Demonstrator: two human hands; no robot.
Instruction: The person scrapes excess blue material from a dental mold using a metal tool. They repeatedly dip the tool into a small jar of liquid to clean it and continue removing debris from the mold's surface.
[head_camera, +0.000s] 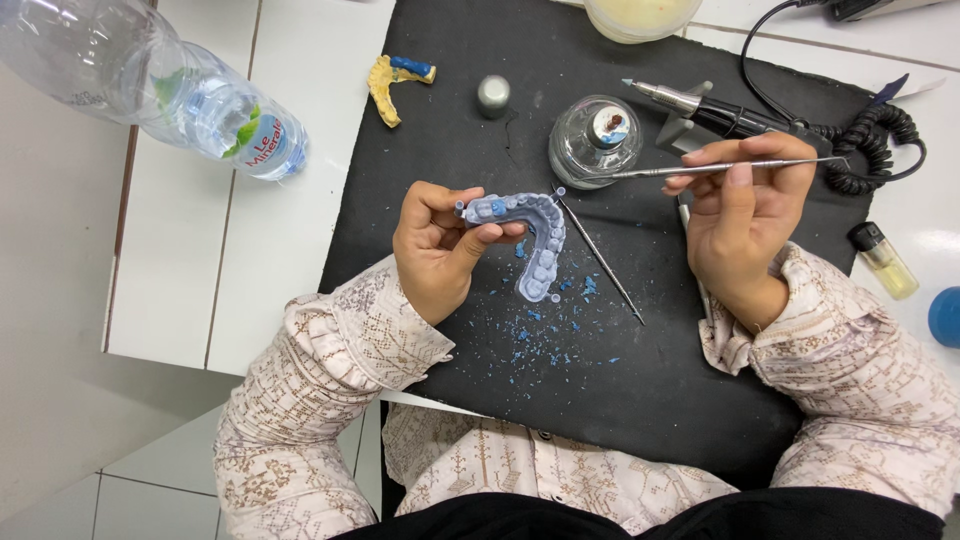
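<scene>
Left hand (437, 250): closed around one grey-blue dental model (527, 235), held above the black mat (440, 120)
Right hand (738, 215): one thin metal instrument (720, 167) pinched between fingertips, its tip pointed at one glass burner (595, 140)
Loose tools: a second metal probe (600, 258) laid on the mat
Wax chips (560, 320): many, blue, scattered under the model
Bottles: one plastic water bottle (150, 85)
Lighters: one yellow lighter (883, 260)

Open black mat (640, 400) toward the body; glass burner (595, 140), handpiece (720, 110), coiled cord (875, 150) crowding the far edge
</scene>
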